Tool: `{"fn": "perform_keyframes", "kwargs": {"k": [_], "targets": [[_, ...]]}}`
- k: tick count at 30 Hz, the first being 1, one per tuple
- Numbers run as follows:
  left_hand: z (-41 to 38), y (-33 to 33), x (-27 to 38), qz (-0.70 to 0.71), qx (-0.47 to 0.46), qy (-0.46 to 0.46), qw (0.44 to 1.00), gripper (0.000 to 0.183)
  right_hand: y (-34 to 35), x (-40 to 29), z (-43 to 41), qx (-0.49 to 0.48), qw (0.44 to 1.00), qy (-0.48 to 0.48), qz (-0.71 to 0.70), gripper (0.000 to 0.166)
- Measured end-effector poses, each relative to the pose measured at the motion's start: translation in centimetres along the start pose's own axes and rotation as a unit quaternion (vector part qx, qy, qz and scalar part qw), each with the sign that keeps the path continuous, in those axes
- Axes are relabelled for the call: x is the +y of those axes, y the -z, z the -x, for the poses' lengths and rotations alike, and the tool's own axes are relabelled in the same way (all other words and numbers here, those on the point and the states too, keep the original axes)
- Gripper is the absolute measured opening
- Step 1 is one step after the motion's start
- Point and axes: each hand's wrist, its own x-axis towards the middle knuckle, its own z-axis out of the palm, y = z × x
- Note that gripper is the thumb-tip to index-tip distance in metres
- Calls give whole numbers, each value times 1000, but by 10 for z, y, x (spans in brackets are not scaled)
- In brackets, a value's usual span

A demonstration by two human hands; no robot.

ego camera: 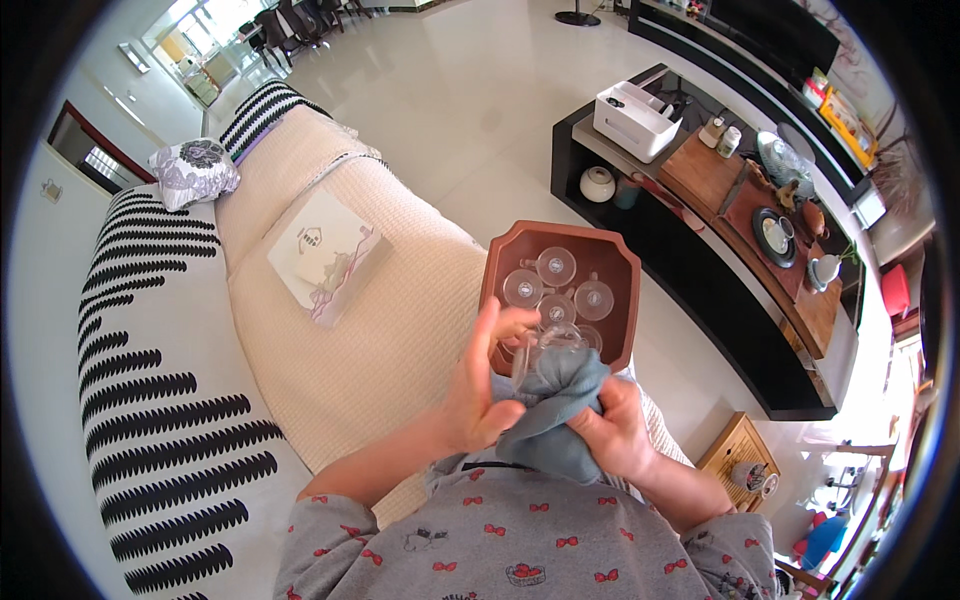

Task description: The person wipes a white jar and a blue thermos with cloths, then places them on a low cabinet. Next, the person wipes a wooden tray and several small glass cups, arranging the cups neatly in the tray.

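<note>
In the head view, a blue-grey cloth point(559, 431) is gripped by my right hand point(619, 431), with part of it pushed into the mouth of a clear glass cup point(529, 360). Around the cup's left side my left hand point(480, 382) has its fingers spread and thumb apart; whether they touch the glass is unclear. Beyond my hands is a reddish-brown tub point(628, 300) with cut corners, holding several upside-down clear glass cups point(556, 267) with handles. The hands and cloth hide the tub's near edge.
A cream-covered sofa point(375, 300) with a flat printed box point(326, 259) lies to the left. At right, a low black table point(690, 277) bears a white bin point(637, 124) and teaware. A wooden tray point(739, 457) sits at lower right.
</note>
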Motion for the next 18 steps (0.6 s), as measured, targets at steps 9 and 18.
{"fn": "perform_keyframes", "kwargs": {"k": [9,18], "targets": [[-14,21,17,158,-243,344,893,56,-2,34,4,-27,782,323,533,20],[22,1,-13,59,-108,-112,986,51,4,-10,5,-128,987,-65,-74,15]]}}
